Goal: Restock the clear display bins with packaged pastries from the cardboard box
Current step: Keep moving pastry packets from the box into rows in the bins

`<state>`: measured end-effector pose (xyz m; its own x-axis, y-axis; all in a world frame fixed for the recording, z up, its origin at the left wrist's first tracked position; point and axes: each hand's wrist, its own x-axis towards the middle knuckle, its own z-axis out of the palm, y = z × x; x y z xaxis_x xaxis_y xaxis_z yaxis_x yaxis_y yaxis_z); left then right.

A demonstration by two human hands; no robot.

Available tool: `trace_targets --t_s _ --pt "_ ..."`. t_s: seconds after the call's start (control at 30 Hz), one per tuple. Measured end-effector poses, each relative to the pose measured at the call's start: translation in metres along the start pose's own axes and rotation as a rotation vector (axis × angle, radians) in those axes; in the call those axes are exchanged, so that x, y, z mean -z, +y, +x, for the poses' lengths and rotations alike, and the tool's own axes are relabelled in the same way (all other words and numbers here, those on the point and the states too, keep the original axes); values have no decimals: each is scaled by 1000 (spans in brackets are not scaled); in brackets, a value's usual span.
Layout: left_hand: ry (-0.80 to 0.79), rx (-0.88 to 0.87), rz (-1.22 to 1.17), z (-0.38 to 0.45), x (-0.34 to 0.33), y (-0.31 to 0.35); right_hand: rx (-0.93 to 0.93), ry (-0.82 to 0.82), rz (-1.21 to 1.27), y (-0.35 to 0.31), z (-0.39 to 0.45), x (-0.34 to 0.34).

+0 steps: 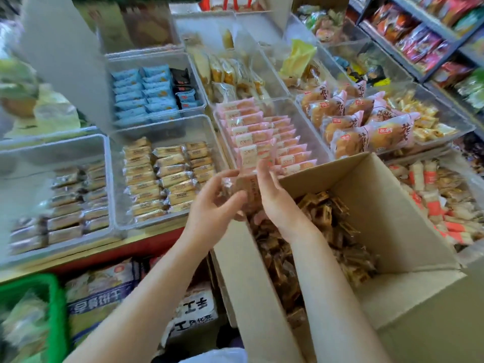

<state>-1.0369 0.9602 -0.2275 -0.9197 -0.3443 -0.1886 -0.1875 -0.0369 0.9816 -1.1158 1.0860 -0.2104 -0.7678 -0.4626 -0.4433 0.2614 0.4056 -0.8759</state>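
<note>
While over the cardboard box (pixel 392 231), both hands (pixel 214 203) hold pastries (pixel 243 187).

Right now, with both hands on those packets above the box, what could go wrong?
1. Both hands, left hand and right hand, hold a loose bunch of packets over the box edge; one could slip and fall outside it.
2. The pink bin just ahead looks nearly full, so extra packets may not fit.
3. The box appears to overhang the counter and may tip if pushed.
</note>
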Motion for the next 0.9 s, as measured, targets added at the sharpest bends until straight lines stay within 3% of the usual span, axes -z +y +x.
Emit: trace_targets --t_s 0.1,0.27,0.37,0.43,0.53,0.7,0.9 --pt "141 207 -275 -7 78 4 27 4 -102 -23 2 -61" --pt "85 227 -253 -30 219 -17 166 -147 -197 -55 12 -180" --pt "261 227 -191 -43 295 -47 179 -226 -341 -60 31 -252" --pt "447 211 75 -52 345 -77 139 -222 -388 -57 49 -296" --pt "704 269 839 -68 411 -135 142 -167 -405 -52 75 -356" --pt "400 430 996 -77 441 -179 297 -61 -418 -46 117 -446" --pt "402 368 1008 -79 442 -180 336 12 -541 -31 178 -504"
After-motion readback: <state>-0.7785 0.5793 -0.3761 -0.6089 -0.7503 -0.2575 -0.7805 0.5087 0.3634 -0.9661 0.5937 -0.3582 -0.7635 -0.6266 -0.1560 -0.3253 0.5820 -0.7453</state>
